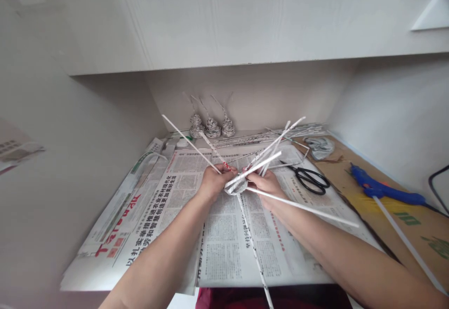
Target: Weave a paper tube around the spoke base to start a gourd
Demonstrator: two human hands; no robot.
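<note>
Between my two hands is a small woven piece of rolled paper (238,188), with several long paper sticks fanning out from it in all directions. My left hand (216,179) grips its left side, fingers closed round the base of the sticks. On the other side my right hand (265,183) is closed on the piece too, thumb near the bundle of sticks. One stick (308,207) runs out to the right over my right forearm; another (253,243) hangs down toward the table's front edge. My fingertips are partly hidden behind the sticks.
Newspaper (175,206) covers the tabletop. Black scissors (311,180) lie right of my hands. A blue glue gun (382,190) rests on cardboard (403,234). Three woven gourd shapes (212,128) stand at the back, near loose paper sticks (245,140). A cabinet (224,24) overhangs the table.
</note>
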